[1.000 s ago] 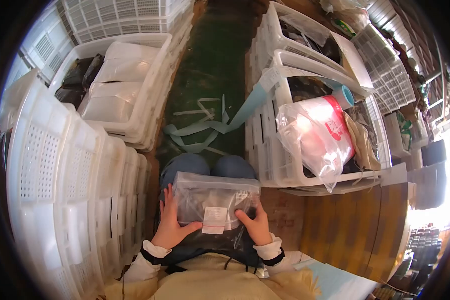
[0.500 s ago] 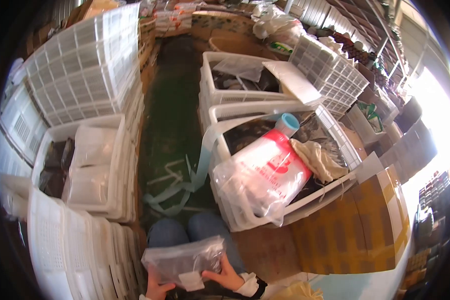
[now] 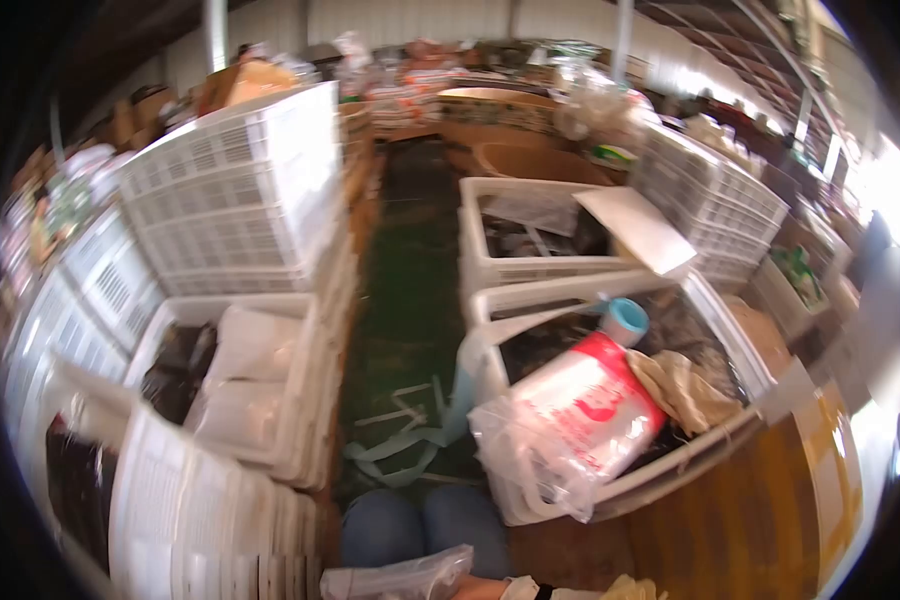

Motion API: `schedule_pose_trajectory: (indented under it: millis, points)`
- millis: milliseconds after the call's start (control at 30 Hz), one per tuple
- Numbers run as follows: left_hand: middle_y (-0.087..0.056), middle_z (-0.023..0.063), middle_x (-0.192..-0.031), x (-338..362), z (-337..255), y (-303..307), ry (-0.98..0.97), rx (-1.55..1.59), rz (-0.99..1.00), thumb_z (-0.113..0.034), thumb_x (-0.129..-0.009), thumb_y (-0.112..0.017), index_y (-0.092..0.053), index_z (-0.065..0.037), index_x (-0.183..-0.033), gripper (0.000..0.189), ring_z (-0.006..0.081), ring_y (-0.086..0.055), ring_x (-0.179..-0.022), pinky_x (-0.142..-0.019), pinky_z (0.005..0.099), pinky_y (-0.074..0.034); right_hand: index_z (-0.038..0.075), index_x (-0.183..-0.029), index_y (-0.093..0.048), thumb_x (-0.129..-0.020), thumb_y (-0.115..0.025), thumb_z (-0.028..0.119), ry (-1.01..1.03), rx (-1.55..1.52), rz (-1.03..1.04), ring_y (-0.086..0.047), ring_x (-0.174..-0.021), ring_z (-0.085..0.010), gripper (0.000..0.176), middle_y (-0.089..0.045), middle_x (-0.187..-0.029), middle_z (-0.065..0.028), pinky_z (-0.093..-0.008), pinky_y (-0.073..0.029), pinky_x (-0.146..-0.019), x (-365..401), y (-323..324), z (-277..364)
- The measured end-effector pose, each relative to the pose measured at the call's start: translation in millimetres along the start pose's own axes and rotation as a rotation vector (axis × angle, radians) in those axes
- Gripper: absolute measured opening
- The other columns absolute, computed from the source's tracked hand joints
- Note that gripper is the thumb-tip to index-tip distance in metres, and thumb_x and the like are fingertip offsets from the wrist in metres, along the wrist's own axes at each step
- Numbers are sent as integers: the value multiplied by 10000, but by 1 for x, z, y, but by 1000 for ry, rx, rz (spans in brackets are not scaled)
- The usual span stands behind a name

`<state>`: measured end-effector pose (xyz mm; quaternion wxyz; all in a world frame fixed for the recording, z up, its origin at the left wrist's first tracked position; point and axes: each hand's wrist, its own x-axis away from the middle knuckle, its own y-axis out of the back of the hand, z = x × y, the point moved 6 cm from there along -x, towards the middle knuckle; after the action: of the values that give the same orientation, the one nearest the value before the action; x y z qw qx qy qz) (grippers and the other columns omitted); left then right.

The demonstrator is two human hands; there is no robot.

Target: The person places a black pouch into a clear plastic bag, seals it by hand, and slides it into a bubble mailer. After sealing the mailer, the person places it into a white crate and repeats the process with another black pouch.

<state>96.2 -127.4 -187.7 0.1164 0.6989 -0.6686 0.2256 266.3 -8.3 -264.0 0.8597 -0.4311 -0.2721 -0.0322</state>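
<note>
A clear plastic bag (image 3: 395,579) is at the bottom edge of the view, in front of my knees, partly cut off by the frame. My right hand (image 3: 480,588) grips its right end; only part of that hand shows, with a white cuff and a dark band at the wrist. Out of sight below the frame is my left hand. Nearest on the right stands a white plastic crate (image 3: 515,490). Across its top lie a red-and-white printed plastic bag (image 3: 595,405), a roll of light blue tape (image 3: 626,320) and a beige cloth glove (image 3: 685,390).
At left, a white crate (image 3: 308,395) holds white packets (image 3: 255,345) and dark bags. Stacked white baskets (image 3: 220,190) rise behind it. A blue strip (image 3: 400,445) trails over the green floor (image 3: 395,330). A taped cardboard box (image 3: 740,520) stands at right.
The view has tilted up and turned left, so the scene sits lower and further right. The clear bag is now partly cut off, and my left hand has gone out of view.
</note>
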Motion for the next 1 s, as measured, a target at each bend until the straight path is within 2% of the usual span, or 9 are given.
schedule_pose_trajectory:
  millis: [100,167,200,600,667,767,833,867,1000]
  points:
    - [-488,134,-1250,1,-54,0,-10,-92,-116,-156,-689,-806,-322,-27,-1348,828,215,-463,-1150,-936,371,-412,7,-1154,-572,-776,-672,149,79,-80,-146,-631,-920,-234,416,-640,-1048,-138,-359,-510,-823,3,5,8]
    - [-494,128,-1250,-8,-70,6,-292,-239,-118,-218,-770,-739,-334,-31,-1351,732,221,-475,-1137,-910,360,-433,10,-1156,-573,-772,-676,171,149,-122,-226,-626,-933,-236,429,-640,-1050,-136,-363,-506,-832,5,6,15]
    - [-289,126,-1394,-17,-76,2,-131,-15,27,-131,-704,-784,-134,-9,-1417,972,219,-297,-1279,-1058,336,-253,11,-1157,-573,-769,-678,182,180,-141,-256,-624,-940,-238,436,-641,-1051,-135,-365,-503,-837,7,6,18]
    - [-345,115,-1339,-48,-117,-40,-241,-160,155,-227,-775,-738,-144,-1,-1405,895,188,-331,-1228,-1031,301,-279,28,-1166,-577,-742,-705,313,447,-674,-391,-596,-1017,-253,527,-642,-1065,-124,-389,-476,-891,35,22,5]
    - [-331,95,-1368,-59,-115,-41,-181,-64,207,-138,-749,-749,-164,-18,-1411,892,174,-322,-1248,-1041,313,-276,30,-1167,-577,-737,-710,335,470,-725,-332,-591,-1030,-256,543,-642,-1067,-122,-393,-471,-900,42,21,4]
    - [-427,77,-1303,-68,-89,-30,-81,80,145,-103,-777,-712,-239,-37,-1394,780,180,-409,-1197,-1014,321,-321,40,-1311,-377,-795,-665,166,459,-635,-161,-513,-1101,-216,604,-519,-1194,-92,-353,-404,-960,60,4,34]
    - [-480,68,-1232,-70,-75,-22,8,270,37,-146,-809,-688,-260,-39,-1382,724,191,-460,-1144,-978,325,-362,33,-1270,-424,-801,-633,226,555,-352,-410,-571,-1013,-228,548,-577,-1118,-101,-368,-449,-913,78,-19,68]
    - [-498,77,-1210,-73,-69,-18,9,378,-7,-149,-819,-670,-290,-38,-1362,672,202,-480,-1125,-965,339,-379,17,-1242,-448,-784,-679,195,583,-326,-380,-561,-980,-167,543,-578,-1082,-76,-301,-427,-902,82,-29,82]
    - [-529,99,-1189,-87,-31,7,88,575,-157,-224,-848,-631,-367,-35,-1324,576,235,-519,-1084,-908,368,-439,0,-1204,-483,-764,-710,226,649,-20,-489,-561,-963,-156,544,-590,-1069,-69,-280,-429,-867,68,-24,105]
